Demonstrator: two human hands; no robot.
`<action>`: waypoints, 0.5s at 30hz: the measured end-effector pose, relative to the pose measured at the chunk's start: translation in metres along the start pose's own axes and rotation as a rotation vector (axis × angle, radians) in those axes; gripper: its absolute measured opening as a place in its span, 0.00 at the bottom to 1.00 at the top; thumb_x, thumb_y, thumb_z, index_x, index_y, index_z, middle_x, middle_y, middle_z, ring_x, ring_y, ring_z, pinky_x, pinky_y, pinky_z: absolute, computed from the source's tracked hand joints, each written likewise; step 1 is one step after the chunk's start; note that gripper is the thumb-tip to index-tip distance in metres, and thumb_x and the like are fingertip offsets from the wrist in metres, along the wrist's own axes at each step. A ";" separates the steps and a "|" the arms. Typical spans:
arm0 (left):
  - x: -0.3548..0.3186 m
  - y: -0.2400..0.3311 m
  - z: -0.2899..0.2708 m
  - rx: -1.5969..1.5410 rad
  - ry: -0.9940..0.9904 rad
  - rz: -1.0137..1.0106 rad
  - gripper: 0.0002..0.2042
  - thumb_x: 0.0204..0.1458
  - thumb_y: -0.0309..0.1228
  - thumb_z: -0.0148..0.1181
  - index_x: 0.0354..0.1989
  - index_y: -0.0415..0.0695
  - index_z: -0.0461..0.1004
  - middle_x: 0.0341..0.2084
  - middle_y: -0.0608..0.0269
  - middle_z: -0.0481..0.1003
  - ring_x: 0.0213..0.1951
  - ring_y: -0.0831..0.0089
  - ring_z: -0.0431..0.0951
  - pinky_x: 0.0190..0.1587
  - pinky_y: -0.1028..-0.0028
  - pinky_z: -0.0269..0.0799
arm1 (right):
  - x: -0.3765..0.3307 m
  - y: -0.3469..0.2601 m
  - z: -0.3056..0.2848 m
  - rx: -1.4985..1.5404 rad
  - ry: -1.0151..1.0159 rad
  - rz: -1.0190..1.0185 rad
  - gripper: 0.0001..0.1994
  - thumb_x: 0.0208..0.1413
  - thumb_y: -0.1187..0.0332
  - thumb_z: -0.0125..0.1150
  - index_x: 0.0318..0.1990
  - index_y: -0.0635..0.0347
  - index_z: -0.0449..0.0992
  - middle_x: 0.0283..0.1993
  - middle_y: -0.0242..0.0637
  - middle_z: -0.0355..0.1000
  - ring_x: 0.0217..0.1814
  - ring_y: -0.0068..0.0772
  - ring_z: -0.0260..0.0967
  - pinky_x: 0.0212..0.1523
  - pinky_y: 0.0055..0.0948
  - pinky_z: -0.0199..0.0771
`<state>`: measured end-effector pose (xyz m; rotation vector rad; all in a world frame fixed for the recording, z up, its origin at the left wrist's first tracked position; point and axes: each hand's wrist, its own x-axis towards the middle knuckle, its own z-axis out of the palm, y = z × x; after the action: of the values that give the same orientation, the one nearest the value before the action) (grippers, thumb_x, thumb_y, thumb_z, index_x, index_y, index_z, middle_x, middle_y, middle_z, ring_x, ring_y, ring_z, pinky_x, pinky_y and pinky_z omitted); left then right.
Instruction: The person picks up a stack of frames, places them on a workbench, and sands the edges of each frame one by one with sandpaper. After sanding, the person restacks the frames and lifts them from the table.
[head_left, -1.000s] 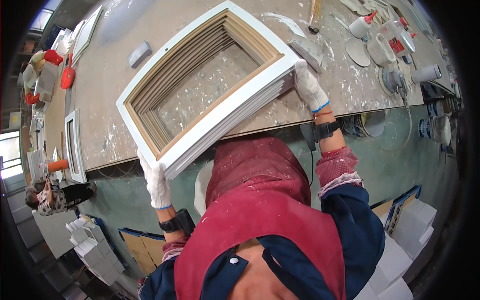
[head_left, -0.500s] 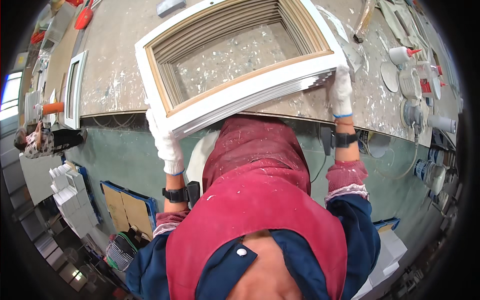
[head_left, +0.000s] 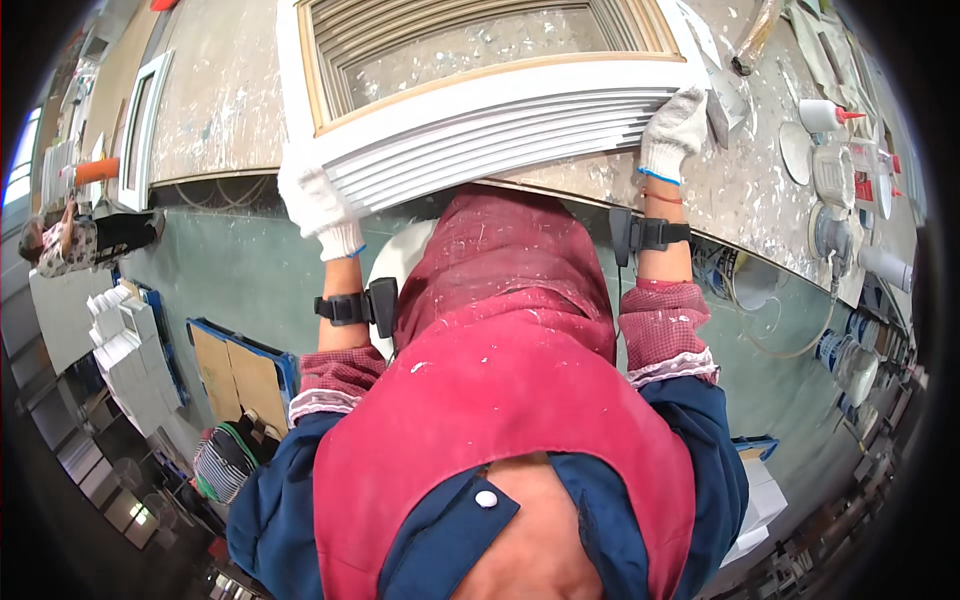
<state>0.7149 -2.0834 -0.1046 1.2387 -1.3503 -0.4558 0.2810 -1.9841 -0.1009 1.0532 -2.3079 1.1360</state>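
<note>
A stack of white rectangular frames (head_left: 500,115) with tan inner edges lies on the paint-spattered workbench (head_left: 215,110), its near side hanging over the bench edge. My left hand (head_left: 315,200), in a white glove, grips the stack's near left corner. At the near right corner my right hand (head_left: 670,135), also gloved in white, holds the stack's edge. Both wrists carry black strapped devices. A red apron covers my front below the stack.
A single white frame (head_left: 140,125) lies at the bench's left end beside an orange object (head_left: 95,170). Bottles, discs and a sander (head_left: 835,190) crowd the right end. Another person (head_left: 70,240) is at far left. White frame stacks (head_left: 125,345) and cardboard (head_left: 240,375) sit on the green floor.
The stack has swung from a diagonal to nearly square with the bench edge and come closer to me. Both hands stayed on its near corners throughout.
</note>
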 end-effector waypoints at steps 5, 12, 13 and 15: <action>-0.019 -0.013 -0.005 0.066 -0.132 -0.258 0.22 0.69 0.42 0.36 0.60 0.38 0.65 0.50 0.52 0.75 0.52 0.66 0.74 0.55 0.67 0.70 | -0.001 0.011 -0.005 0.253 -0.083 -0.001 0.22 0.72 0.57 0.38 0.55 0.63 0.74 0.47 0.55 0.76 0.49 0.54 0.75 0.47 0.39 0.73; -0.029 -0.059 0.002 0.499 0.071 0.350 0.13 0.68 0.42 0.39 0.45 0.50 0.69 0.19 0.82 0.58 0.13 0.93 0.57 0.13 0.84 0.52 | -0.003 0.006 0.008 0.002 -0.007 0.089 0.19 0.67 0.51 0.43 0.44 0.53 0.77 0.35 0.46 0.77 0.38 0.57 0.75 0.39 0.43 0.75; -0.027 -0.061 0.006 0.496 0.093 0.344 0.12 0.67 0.39 0.41 0.46 0.48 0.69 0.22 0.78 0.64 0.16 0.90 0.63 0.15 0.82 0.58 | -0.002 0.005 0.010 0.006 0.012 0.060 0.19 0.67 0.51 0.44 0.44 0.53 0.77 0.35 0.46 0.77 0.38 0.57 0.76 0.39 0.43 0.75; -0.025 -0.057 0.012 0.491 0.137 0.330 0.10 0.67 0.33 0.44 0.48 0.43 0.71 0.28 0.71 0.75 0.22 0.83 0.75 0.20 0.78 0.70 | 0.002 0.003 0.014 -0.012 0.052 0.034 0.18 0.67 0.52 0.44 0.44 0.53 0.77 0.34 0.47 0.77 0.38 0.56 0.76 0.39 0.44 0.76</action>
<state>0.7199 -2.0880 -0.1675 1.3723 -1.5626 0.2049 0.2776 -1.9952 -0.1098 0.9723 -2.2980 1.1472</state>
